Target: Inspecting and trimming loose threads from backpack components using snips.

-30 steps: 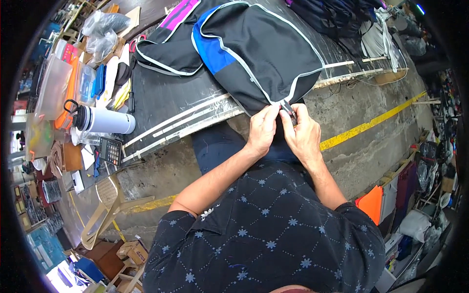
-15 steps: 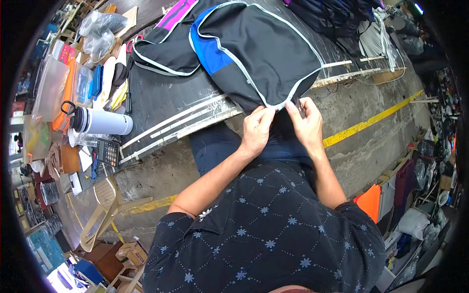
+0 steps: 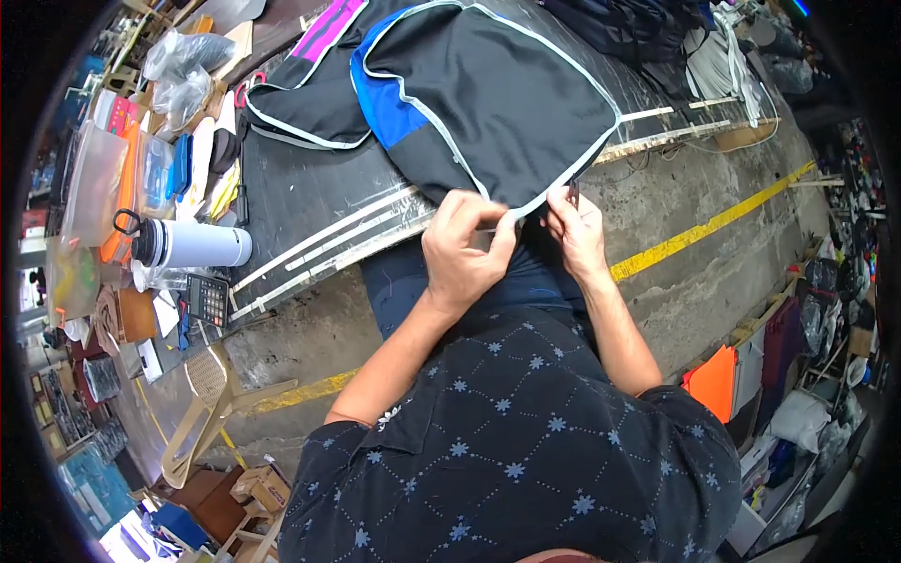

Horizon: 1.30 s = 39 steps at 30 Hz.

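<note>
A sewn black fabric piece with a blue panel and pale grey edge binding lies over the near table edge, its lower corner toward me. My left hand pinches the bound edge at that corner, thumb against a bent forefinger. Just right of it, my right hand is closed at the same binding, fingers curled. A slim dark object sticks up from the right hand's fingers; its kind is too small to tell. Left of the piece lies a black strap-like part with the same binding and a purple strip.
The dark worktable has a worn pale edge. At its left are a white bottle, a calculator, red-handled scissors and plastic bags. Dark bags lie at far right. A beige chair stands left.
My left hand has shifted left and turned, its forefinger now arched away from the thumb. The right hand has curled in more and a dark object shows in it. The fabric has shifted slightly.
</note>
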Available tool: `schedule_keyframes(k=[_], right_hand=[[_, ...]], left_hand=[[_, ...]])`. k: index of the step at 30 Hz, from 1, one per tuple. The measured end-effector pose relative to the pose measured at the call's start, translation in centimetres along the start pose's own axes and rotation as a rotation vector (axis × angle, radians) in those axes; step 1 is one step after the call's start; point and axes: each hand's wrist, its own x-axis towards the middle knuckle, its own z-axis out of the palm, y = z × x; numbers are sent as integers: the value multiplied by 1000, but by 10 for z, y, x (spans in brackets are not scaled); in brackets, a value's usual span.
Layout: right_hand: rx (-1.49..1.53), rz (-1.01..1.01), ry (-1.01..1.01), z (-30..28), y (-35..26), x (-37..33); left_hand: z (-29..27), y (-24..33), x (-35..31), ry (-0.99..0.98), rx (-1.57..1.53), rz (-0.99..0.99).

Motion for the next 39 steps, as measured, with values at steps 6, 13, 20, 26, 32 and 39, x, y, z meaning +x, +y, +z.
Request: schedule_keyframes(k=[6, 13, 20, 26, 32, 39], right_hand=[[-75, -49, -11, 4, -3, -2], [-179, -107, -26, 6, -7, -7], [-210, -123, -55, 5, -6, -5], [-439, -353, 17, 13, -6, -7], [-996, -432, 16, 24, -63, -43], [-1183, -604, 54, 31, -55, -44]], left_hand=[[8, -4, 34, -196, 330, 305], [18, -11, 35, -283, 453, 339], [17, -7, 28, -280, 60, -42], [13, -9, 14, -285, -68, -210], [11, -11, 3, -230, -47, -184], [20, -22, -7, -199, -19, -79]])
